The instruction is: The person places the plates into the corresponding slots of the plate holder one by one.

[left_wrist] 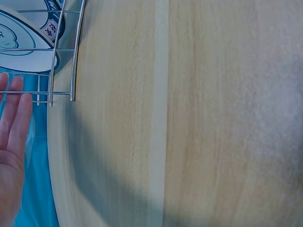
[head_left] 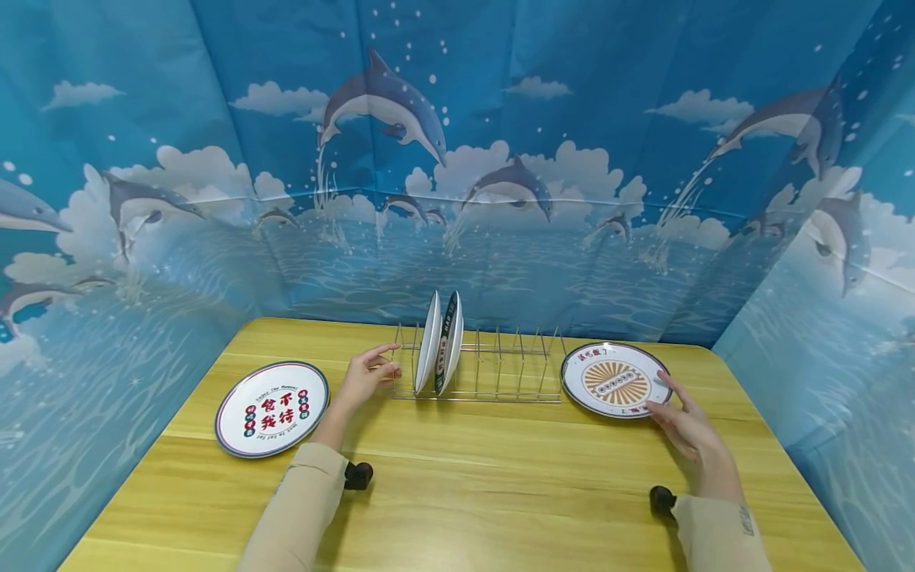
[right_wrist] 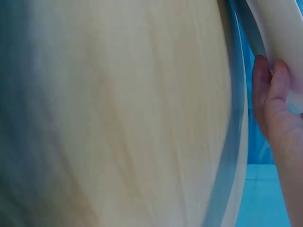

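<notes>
A wire dish rack [head_left: 500, 400] stands near the back of the table, holding two upright plates [head_left: 427, 342] in its left part. At the rack's left end, my left hand [head_left: 364, 377] holds the wire frame; in the left wrist view a wire crosses the fingers [left_wrist: 19, 113]. My right hand [head_left: 689, 425] pinches the right edge of a white plate [head_left: 582, 380] with an orange ray pattern, beside the rack's right end. Thumb and fingers meet at the rim of this plate [right_wrist: 281, 33] in the right wrist view, where its pale underside shows.
Another white plate [head_left: 272, 443] with red characters and a dark rim lies on the table's left side, beside my left forearm. The wooden table [head_left: 500, 492] ends at a blue dolphin-print curtain [head_left: 486, 270] behind the rack and along both sides.
</notes>
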Available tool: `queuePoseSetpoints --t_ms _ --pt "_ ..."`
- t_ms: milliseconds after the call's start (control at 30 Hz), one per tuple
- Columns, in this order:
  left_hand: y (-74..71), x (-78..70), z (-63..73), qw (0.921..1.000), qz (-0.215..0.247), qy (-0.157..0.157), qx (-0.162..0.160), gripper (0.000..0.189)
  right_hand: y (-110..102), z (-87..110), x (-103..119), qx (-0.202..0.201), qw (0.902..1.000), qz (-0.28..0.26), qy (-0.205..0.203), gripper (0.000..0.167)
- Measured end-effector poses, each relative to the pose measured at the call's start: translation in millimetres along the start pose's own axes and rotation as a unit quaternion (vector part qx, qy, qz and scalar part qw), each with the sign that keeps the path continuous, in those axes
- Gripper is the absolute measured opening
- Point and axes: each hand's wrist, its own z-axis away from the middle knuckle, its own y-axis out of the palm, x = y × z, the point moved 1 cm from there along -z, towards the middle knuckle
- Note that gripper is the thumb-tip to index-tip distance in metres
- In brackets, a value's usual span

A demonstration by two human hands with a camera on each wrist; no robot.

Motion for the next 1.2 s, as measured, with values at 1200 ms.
queuePoseSetpoints --t_ms 1200 --pt "1.2 -0.6 0.0 0.9999 0.006 -0.012 -0.005 0.042 133 34.5 80 0.156 0.9457 0.05 -0.281 0.072"
